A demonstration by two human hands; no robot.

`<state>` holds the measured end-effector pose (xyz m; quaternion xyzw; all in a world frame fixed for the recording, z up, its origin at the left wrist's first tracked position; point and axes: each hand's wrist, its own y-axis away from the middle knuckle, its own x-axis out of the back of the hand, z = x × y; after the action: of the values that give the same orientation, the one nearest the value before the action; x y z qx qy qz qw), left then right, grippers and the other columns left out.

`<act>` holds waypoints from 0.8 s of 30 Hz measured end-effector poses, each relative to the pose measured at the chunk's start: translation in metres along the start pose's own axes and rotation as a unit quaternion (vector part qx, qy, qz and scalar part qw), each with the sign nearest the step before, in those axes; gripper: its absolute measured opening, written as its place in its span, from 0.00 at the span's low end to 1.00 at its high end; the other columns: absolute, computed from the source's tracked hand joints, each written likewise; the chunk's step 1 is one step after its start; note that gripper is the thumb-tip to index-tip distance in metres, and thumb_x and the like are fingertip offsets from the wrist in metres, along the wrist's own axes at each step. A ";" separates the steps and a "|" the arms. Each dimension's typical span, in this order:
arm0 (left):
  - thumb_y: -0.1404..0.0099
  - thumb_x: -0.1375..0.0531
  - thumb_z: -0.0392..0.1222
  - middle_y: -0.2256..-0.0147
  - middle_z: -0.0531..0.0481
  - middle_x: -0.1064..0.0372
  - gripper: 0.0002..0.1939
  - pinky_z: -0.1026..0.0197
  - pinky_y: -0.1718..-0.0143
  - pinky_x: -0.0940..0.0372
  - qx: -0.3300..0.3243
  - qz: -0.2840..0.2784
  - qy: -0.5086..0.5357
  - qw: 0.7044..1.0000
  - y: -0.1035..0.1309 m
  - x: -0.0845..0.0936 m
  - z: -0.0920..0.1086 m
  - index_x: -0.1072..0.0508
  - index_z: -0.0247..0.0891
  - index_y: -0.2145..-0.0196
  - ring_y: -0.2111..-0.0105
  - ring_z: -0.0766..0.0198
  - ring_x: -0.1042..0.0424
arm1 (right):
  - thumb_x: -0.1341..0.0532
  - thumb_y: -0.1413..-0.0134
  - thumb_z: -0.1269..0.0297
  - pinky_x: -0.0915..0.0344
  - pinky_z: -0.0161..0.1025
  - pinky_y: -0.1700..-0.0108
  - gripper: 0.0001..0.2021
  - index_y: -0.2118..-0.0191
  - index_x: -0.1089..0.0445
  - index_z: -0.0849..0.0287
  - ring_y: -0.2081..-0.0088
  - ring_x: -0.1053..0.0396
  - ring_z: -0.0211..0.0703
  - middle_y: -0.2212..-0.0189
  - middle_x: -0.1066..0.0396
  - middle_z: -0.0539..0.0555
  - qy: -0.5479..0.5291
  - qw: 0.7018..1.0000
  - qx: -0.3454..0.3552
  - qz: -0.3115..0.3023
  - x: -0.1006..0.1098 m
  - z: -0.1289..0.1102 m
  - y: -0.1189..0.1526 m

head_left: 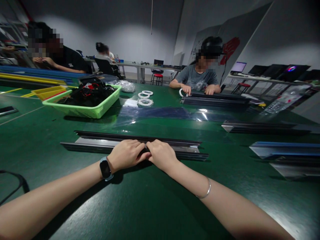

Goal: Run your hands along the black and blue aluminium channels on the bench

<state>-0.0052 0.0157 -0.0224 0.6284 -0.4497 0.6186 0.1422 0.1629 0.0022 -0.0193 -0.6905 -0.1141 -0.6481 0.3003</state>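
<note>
A long black channel profile with a pale inner face lies across the green table. Over its middle, my left hand has its fingers curled onto the near wall, with a watch on the wrist. Right beside it, my right hand is closed on the same profile, and the fingertips of both hands meet. Whether a small piece sits between the fingertips is hidden.
A green basket of dark items stands at back left, near white tape rolls and clear plastic film. More profiles lie at right. Across the table, a person's hands touch another profile.
</note>
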 end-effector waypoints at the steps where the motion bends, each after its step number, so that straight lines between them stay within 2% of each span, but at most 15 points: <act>1: 0.37 0.53 0.50 0.76 0.50 0.34 0.16 0.62 0.74 0.43 -0.001 0.003 0.002 1.000 0.000 0.000 0.000 0.35 0.36 0.71 0.75 0.64 0.34 | 0.42 0.53 0.66 0.43 0.34 0.68 0.09 0.63 0.38 0.59 0.65 0.36 0.42 0.70 0.32 0.53 -0.006 1.000 -0.014 0.009 0.000 -0.001 0.001; 4: 0.37 0.52 0.49 0.75 0.50 0.34 0.15 0.63 0.74 0.44 0.006 0.031 0.007 0.999 0.002 -0.001 0.000 0.34 0.35 0.70 0.74 0.64 0.34 | 0.44 0.51 0.63 0.43 0.33 0.69 0.12 0.58 0.41 0.57 0.65 0.35 0.40 0.69 0.33 0.52 -0.033 0.998 -0.054 0.029 -0.001 -0.004 0.004; 7: 0.37 0.51 0.46 0.75 0.50 0.34 0.13 0.63 0.74 0.44 0.018 0.059 0.010 0.998 0.004 -0.003 -0.001 0.34 0.35 0.69 0.74 0.65 0.34 | 0.46 0.49 0.59 0.43 0.33 0.71 0.12 0.59 0.42 0.55 0.67 0.35 0.41 0.70 0.33 0.52 -0.038 0.997 -0.058 0.015 0.001 -0.006 0.003; 12: 0.36 0.52 0.47 0.77 0.51 0.34 0.14 0.63 0.74 0.44 0.015 0.038 0.002 0.999 0.002 -0.002 0.000 0.34 0.36 0.70 0.76 0.65 0.34 | 0.46 0.51 0.65 0.42 0.33 0.71 0.12 0.58 0.42 0.55 0.67 0.34 0.41 0.70 0.33 0.51 -0.037 0.998 -0.054 0.010 0.003 -0.006 0.003; 16: 0.36 0.53 0.47 0.76 0.50 0.33 0.15 0.63 0.74 0.43 0.020 0.033 0.006 0.999 -0.001 0.000 0.001 0.34 0.36 0.71 0.75 0.64 0.33 | 0.46 0.50 0.63 0.41 0.33 0.70 0.16 0.54 0.44 0.53 0.66 0.34 0.41 0.67 0.33 0.51 -0.062 0.995 -0.071 0.032 0.003 -0.007 0.004; 21: 0.36 0.52 0.47 0.77 0.50 0.33 0.14 0.63 0.75 0.43 0.017 0.033 0.004 0.999 -0.001 0.001 0.001 0.33 0.36 0.71 0.76 0.65 0.33 | 0.46 0.50 0.62 0.42 0.33 0.71 0.11 0.58 0.41 0.55 0.68 0.33 0.41 0.70 0.33 0.51 -0.046 0.997 -0.065 -0.004 0.004 -0.007 0.003; 24: 0.36 0.52 0.47 0.77 0.50 0.33 0.14 0.63 0.75 0.43 0.017 0.034 0.005 0.999 -0.001 0.001 0.001 0.34 0.36 0.72 0.76 0.65 0.33 | 0.46 0.50 0.63 0.42 0.33 0.71 0.13 0.56 0.42 0.54 0.67 0.34 0.40 0.68 0.33 0.52 -0.048 0.996 -0.071 -0.001 0.004 -0.008 0.003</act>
<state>-0.0038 0.0150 -0.0209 0.6124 -0.4594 0.6334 0.1128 0.1590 -0.0057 -0.0163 -0.7400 -0.0825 -0.6211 0.2446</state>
